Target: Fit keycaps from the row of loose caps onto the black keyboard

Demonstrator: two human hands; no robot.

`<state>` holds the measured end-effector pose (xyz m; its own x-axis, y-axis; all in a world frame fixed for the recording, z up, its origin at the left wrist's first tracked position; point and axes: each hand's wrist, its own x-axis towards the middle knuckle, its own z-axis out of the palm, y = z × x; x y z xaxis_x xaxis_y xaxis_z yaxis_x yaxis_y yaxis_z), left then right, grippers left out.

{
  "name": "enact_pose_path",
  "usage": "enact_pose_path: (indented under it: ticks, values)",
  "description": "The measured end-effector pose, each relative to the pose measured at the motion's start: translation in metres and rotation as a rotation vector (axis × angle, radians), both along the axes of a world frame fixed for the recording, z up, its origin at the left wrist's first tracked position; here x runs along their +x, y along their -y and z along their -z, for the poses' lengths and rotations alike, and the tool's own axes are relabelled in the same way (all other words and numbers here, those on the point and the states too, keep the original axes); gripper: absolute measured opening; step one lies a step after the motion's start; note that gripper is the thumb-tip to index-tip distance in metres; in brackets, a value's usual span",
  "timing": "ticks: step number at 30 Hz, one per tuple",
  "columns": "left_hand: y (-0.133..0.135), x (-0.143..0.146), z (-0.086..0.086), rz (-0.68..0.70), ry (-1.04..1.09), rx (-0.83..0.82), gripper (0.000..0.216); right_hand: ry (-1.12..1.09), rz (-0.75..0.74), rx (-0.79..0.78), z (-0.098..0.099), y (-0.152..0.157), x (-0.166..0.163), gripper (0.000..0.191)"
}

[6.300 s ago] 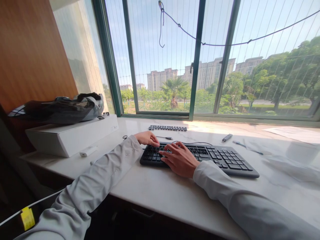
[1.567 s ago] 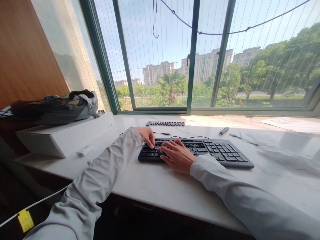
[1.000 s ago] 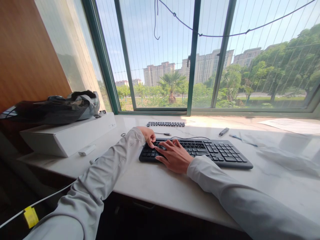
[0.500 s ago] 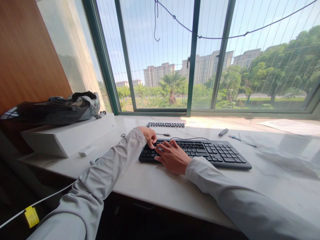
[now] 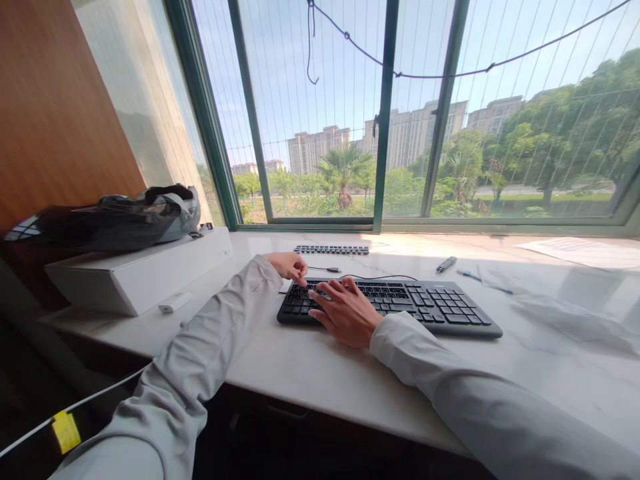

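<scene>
A black keyboard [image 5: 445, 310] lies on the pale marble-like counter. Over its upper left corner is my left hand [image 5: 287, 265], thumb and fingers pinched together; whatever they may hold is too small to make out. My right hand [image 5: 347, 313] rests on the left half of the keyboard, fingers spread and palm down, hiding some keys. Behind the keyboard sit rows of small black keycaps [image 5: 332, 250]. A black cable plug [image 5: 333, 270] lies between them and the keyboard.
At the left, a white box [image 5: 140, 273] carries a dark visor-like object [image 5: 135, 213], with a small white item [image 5: 175, 302] in front. A grey tool [image 5: 447, 265], a thin blue tool [image 5: 470, 275], clear plastic [image 5: 575, 320] and paper [image 5: 580, 252] lie right. A window stands behind.
My left hand has lifted off the keys and moved slightly left and away, toward the keyboard's far edge. My right hand has stayed nearly still.
</scene>
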<state>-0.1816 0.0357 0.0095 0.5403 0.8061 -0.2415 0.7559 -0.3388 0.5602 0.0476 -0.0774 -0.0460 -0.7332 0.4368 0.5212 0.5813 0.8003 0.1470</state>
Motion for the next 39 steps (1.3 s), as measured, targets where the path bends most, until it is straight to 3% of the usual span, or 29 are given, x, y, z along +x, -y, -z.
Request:
enact_pose_path:
  ticks: [2,5,8,11,22,39]
  values:
    - [-0.008,-0.009,0.004,-0.202,0.004,0.211,0.039,-0.012,0.004,-0.001,0.000,0.000,0.000,0.045]
    - [-0.021,-0.019,0.017,-0.513,-0.200,0.538,0.023,0.000,-0.004,-0.038,0.002,-0.002,-0.001,0.047]
    - [-0.029,-0.027,0.033,-0.674,-0.304,0.649,0.012,0.011,0.008,-0.091,0.004,-0.003,-0.005,0.047]
    - [-0.031,-0.031,0.045,-0.743,-0.342,0.677,0.014,-0.018,0.007,-0.091,0.003,-0.002,-0.009,0.047]
    - [-0.044,-0.037,0.056,-0.749,-0.505,0.708,0.030,-0.086,-0.018,-0.145,0.007,-0.008,-0.004,0.041]
    - [-0.115,-0.025,0.050,-0.520,-0.741,0.850,0.026,-0.126,0.027,0.087,-0.004,-0.013,0.004,0.034]
